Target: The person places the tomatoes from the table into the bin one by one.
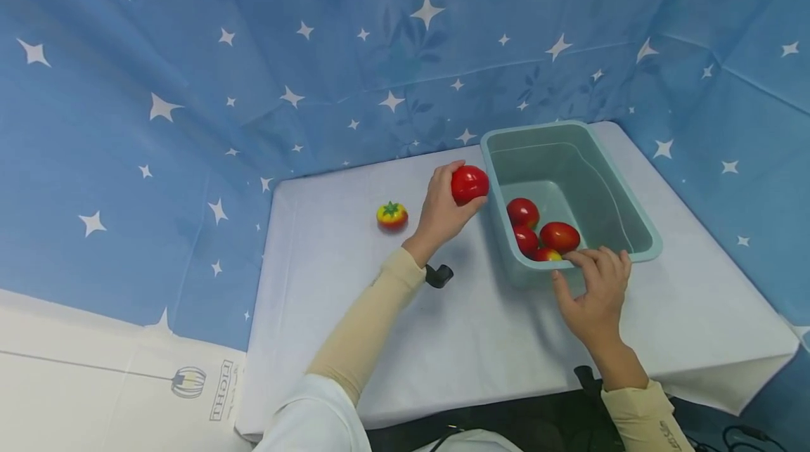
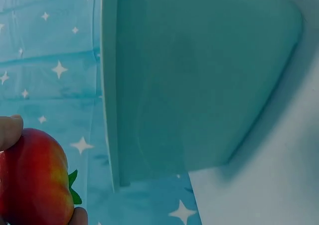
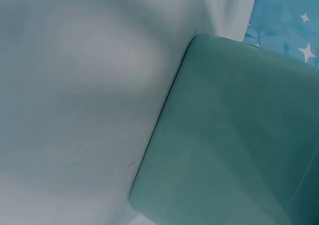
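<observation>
My left hand [image 1: 443, 206] holds a red tomato [image 1: 470, 185] just left of the bin's rim, above the table. In the left wrist view this tomato [image 2: 35, 180] shows a yellowish end with a green leafy top, pinched between thumb and fingers. My right hand [image 1: 595, 290] grips the near rim of the blue-green plastic bin [image 1: 538, 130], thumb outside and fingers over the edge. Several red tomatoes [image 1: 560, 237] lie inside the bin, toward its near left corner. One more tomato [image 1: 392, 216], yellow and red with a green top, sits on the table left of my left hand.
A white cloth covers the table [image 1: 335, 283]. Behind it and to the sides hangs a blue curtain [image 1: 354, 37] with white stars. A small black object [image 1: 439, 276] shows beside my left forearm. Black cables [image 1: 753, 432] lie at the lower right.
</observation>
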`<action>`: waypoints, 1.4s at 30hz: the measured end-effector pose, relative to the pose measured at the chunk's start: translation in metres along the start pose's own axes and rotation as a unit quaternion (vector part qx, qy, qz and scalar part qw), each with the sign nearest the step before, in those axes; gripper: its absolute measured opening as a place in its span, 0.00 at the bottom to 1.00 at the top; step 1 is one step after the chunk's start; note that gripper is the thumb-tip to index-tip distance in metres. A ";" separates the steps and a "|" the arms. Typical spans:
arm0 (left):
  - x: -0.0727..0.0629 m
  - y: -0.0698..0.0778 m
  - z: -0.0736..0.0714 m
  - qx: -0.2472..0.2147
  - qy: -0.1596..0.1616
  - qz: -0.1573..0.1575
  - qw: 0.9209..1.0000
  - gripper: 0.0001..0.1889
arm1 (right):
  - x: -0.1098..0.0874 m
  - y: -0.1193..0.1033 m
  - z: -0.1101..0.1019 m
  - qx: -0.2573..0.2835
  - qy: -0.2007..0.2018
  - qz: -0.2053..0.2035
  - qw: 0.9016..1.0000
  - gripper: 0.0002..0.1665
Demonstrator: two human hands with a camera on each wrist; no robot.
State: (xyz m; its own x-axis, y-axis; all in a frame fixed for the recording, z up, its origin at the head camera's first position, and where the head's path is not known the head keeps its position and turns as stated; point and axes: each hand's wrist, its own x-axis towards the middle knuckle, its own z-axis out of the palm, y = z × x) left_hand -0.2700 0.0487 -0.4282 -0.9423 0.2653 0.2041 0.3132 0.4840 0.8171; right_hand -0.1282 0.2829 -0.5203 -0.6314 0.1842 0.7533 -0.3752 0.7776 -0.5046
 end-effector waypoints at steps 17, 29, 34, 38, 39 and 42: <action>0.000 0.038 0.044 -0.021 -0.077 0.065 0.995 0.42 | -0.001 -0.002 0.000 -0.003 0.003 -0.014 1.000 0.26; -0.004 0.049 0.063 0.010 -0.117 0.071 0.991 0.39 | -0.002 -0.002 -0.001 -0.008 -0.002 -0.009 1.000 0.26; -0.006 0.054 0.069 0.022 -0.131 0.067 0.989 0.39 | -0.001 -0.001 -0.002 -0.010 -0.005 -0.007 1.000 0.26; -0.006 0.057 0.072 0.025 -0.136 0.060 0.989 0.40 | -0.001 -0.001 -0.002 -0.014 -0.007 -0.006 1.000 0.26; -0.006 0.057 0.072 0.024 -0.137 0.059 0.988 0.40 | -0.001 -0.001 -0.002 -0.014 -0.007 -0.006 1.000 0.26; -0.006 0.057 0.072 0.019 -0.139 0.060 0.988 0.39 | -0.001 0.000 -0.002 -0.015 -0.006 -0.007 1.000 0.26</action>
State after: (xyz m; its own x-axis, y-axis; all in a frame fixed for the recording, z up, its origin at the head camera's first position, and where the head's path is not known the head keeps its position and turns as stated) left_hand -0.2381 0.1349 -0.4218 -0.8311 0.5388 0.1376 0.4295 0.4645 0.7745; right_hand -0.1261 0.2837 -0.5198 -0.6353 0.1661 0.7542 -0.3638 0.7971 -0.4820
